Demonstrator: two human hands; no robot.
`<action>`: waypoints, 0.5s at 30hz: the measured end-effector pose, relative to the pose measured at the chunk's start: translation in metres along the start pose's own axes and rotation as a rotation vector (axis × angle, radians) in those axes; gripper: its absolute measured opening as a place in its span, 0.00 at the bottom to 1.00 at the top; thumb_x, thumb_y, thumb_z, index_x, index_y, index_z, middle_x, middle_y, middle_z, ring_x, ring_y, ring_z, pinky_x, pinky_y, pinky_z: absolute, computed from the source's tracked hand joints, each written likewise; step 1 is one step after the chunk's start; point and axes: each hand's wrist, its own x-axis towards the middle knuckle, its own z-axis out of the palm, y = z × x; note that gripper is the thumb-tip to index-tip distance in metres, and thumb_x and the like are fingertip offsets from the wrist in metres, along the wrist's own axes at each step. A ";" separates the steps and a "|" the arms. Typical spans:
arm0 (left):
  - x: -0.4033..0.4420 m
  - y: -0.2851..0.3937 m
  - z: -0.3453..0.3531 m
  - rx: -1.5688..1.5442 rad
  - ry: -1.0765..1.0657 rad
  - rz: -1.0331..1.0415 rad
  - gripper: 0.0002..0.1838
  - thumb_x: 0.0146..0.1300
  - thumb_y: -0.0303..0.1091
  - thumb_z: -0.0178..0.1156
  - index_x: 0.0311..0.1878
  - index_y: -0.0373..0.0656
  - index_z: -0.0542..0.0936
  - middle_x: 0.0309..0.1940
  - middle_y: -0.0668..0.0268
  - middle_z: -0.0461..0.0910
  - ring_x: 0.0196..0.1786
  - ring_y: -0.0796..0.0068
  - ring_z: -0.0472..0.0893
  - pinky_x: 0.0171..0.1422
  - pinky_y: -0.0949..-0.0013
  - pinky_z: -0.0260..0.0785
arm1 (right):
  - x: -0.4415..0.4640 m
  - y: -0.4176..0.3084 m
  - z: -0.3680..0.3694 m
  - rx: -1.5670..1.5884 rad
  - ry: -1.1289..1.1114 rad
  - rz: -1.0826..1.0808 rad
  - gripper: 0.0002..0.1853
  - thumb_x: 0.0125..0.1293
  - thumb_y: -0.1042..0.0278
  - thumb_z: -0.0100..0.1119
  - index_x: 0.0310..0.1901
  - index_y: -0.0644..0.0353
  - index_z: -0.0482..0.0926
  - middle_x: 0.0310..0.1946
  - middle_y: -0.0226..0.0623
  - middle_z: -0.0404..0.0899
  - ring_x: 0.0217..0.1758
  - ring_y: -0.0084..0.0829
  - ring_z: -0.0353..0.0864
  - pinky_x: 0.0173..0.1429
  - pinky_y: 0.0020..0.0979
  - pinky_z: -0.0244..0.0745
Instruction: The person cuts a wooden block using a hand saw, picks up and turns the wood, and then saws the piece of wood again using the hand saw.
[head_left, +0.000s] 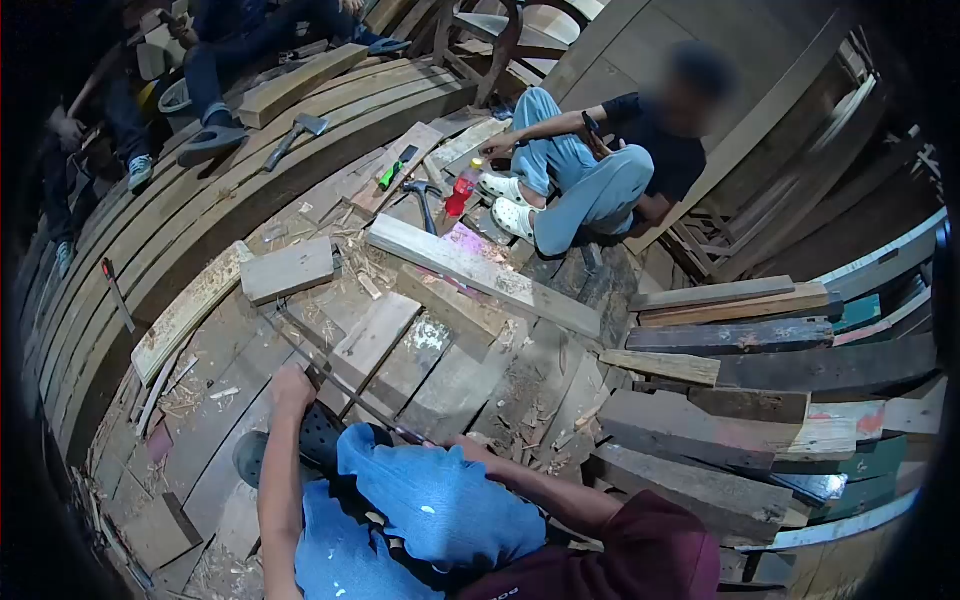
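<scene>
Closed in a fist, my left hand (292,388) is beside my bent knee, at a long thin dark bar (350,392). The bar slants from a short wooden block (288,270) down toward my right knee. A second thin strip runs close beside it near the block. By that knee, my right hand (466,452) is at the bar's near end, with its fingers partly hidden. Whether the bar belongs to a larger tool cannot be made out. A flat board (378,335) lies just beyond the bar, among wood shavings.
A person (600,170) sits opposite near a red bottle (462,188), a hammer (424,203) and a long plank (480,275). An axe (296,140) and a chisel-like tool (117,293) lie on the curved timbers at left. Stacked beams (690,430) fill the right.
</scene>
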 end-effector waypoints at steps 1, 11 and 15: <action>-0.003 0.001 -0.001 -0.011 0.012 -0.003 0.14 0.51 0.32 0.59 0.42 0.41 0.81 0.42 0.50 0.80 0.48 0.53 0.80 0.51 0.57 0.74 | 0.004 0.000 0.001 0.007 -0.014 0.040 0.33 0.62 0.40 0.52 0.30 0.74 0.77 0.18 0.42 0.74 0.25 0.27 0.72 0.29 0.39 0.66; -0.003 0.003 -0.002 -0.018 0.046 -0.016 0.14 0.50 0.32 0.60 0.41 0.40 0.82 0.43 0.51 0.80 0.48 0.54 0.80 0.50 0.58 0.74 | -0.003 0.008 -0.003 -0.005 -0.046 -0.010 0.29 0.59 0.46 0.56 0.35 0.74 0.76 0.23 0.46 0.79 0.29 0.27 0.75 0.33 0.39 0.70; 0.000 0.000 0.003 -0.026 0.039 -0.005 0.15 0.50 0.32 0.60 0.43 0.40 0.81 0.44 0.51 0.80 0.49 0.54 0.80 0.52 0.60 0.74 | 0.003 0.004 0.001 -0.100 0.001 0.071 0.28 0.58 0.46 0.56 0.36 0.73 0.76 0.26 0.49 0.80 0.31 0.28 0.77 0.36 0.39 0.71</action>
